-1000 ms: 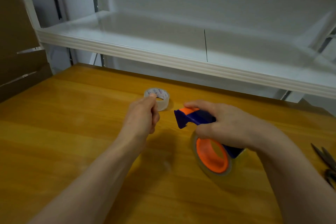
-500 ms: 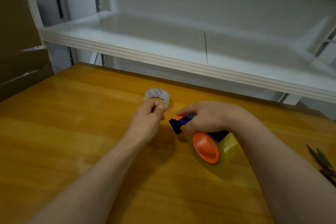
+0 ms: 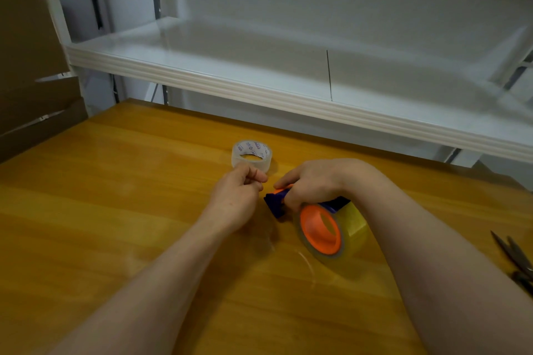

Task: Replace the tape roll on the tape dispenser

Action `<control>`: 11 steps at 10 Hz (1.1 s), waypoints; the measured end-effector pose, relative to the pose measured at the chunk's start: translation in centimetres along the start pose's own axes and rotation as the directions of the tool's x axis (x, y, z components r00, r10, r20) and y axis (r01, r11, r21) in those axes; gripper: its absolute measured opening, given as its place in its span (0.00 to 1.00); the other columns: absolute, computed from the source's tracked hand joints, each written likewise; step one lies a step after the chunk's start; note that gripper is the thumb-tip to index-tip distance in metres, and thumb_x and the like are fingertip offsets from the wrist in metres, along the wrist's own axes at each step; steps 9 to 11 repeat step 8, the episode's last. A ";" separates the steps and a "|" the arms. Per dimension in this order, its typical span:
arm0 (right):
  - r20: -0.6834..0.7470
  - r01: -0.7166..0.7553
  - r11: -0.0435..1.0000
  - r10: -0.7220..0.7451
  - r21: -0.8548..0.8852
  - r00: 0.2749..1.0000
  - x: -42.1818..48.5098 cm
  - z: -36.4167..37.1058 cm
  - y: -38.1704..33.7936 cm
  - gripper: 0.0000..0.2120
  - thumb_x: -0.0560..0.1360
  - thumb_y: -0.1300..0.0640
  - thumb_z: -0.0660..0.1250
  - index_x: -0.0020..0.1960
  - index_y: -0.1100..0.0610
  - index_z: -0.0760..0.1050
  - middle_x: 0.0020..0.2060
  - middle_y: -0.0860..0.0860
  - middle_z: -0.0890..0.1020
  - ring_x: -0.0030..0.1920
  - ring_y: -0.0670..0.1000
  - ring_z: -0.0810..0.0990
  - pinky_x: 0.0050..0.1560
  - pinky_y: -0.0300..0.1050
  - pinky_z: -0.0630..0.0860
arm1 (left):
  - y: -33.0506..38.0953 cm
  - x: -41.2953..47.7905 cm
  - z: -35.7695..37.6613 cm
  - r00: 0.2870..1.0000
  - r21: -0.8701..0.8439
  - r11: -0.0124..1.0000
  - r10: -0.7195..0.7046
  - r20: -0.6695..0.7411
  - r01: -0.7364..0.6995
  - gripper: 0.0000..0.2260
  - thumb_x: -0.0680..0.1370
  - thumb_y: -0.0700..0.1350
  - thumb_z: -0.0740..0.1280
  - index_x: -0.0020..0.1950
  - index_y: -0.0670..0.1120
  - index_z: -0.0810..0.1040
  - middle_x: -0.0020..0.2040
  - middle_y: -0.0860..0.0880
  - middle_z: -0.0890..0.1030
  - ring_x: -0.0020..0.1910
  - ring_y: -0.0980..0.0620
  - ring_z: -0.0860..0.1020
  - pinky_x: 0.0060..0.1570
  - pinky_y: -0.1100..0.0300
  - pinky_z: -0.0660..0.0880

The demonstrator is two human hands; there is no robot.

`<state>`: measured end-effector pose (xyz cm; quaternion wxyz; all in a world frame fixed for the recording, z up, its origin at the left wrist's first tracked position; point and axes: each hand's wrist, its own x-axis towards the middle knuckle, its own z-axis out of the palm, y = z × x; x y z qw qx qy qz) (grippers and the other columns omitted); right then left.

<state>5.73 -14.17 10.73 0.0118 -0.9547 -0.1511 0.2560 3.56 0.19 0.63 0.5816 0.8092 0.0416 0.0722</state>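
My right hand grips the blue tape dispenser from above, low over the wooden table. The dispenser's orange hub carries a wide roll of clear yellowish tape, tilted toward me. My left hand is just left of the dispenser's blue head, thumb and fingers pinched together. A faint clear strip of tape runs from the roll's underside toward that hand. A smaller clear tape roll lies flat on the table just beyond my left hand.
Scissors lie at the table's right edge. A white metal shelf overhangs the far side of the table. Brown cardboard stands at the left.
My right hand has brought the dispenser left and turned it, so the roll's side now shows. My left hand has drawn back slightly from the small roll, still pinched.
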 end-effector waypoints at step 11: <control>-0.069 -0.066 0.991 0.059 -0.112 0.996 0.7 -1.1 -0.4 0.38 0.72 0.26 0.60 0.74 0.47 0.70 0.74 0.51 0.72 0.71 0.56 0.72 0.65 0.53 0.69 | -0.5 0.3 0.1 0.999 0.027 0.999 -0.028 -0.017 0.028 0.16 0.76 0.32 0.57 0.47 0.52 0.76 0.46 0.50 0.78 0.43 0.51 0.73 0.36 0.57 0.67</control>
